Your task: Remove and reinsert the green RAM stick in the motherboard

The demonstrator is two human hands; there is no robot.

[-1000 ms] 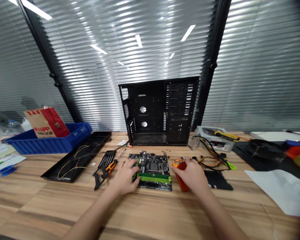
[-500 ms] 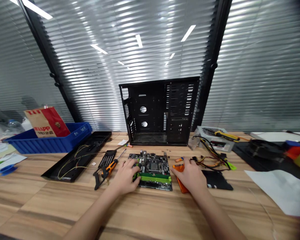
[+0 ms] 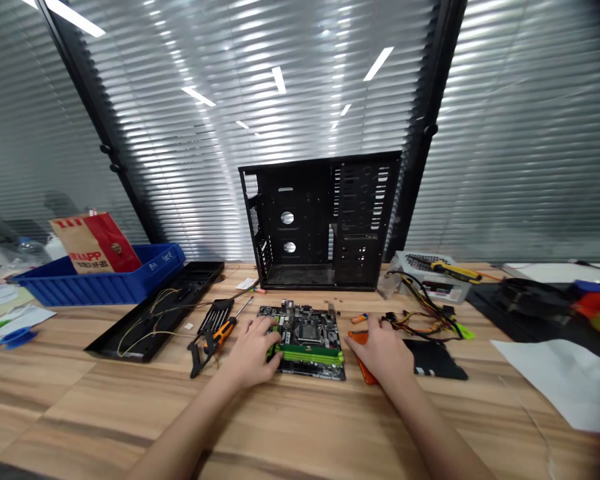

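A motherboard (image 3: 307, 333) with an exposed processor socket lies flat on the table in front of me. A dark green memory stick (image 3: 305, 349) runs along its bright green slots near the front edge. My left hand (image 3: 255, 350) rests over the board's left edge, thumb and fingers apart, near the stick's left end. Right of the board, my right hand (image 3: 380, 347) lies over an orange case (image 3: 365, 368), thumb spread from the fingers; the hand covers part of the case. An orange-handled screwdriver (image 3: 224, 331) and a black bit holder (image 3: 215, 317) lie beside my left hand.
Behind the board stands a black computer case (image 3: 305, 267). Left are a black side panel (image 3: 155, 320) and a blue bin (image 3: 95, 290) holding a paper bag (image 3: 95, 247). Right are a power supply (image 3: 435, 283) with cables, a black drive (image 3: 440, 360) and white paper (image 3: 555, 380).
Both hands stay in almost the same places on the motherboard and the orange case. The whole view has shifted very slightly.
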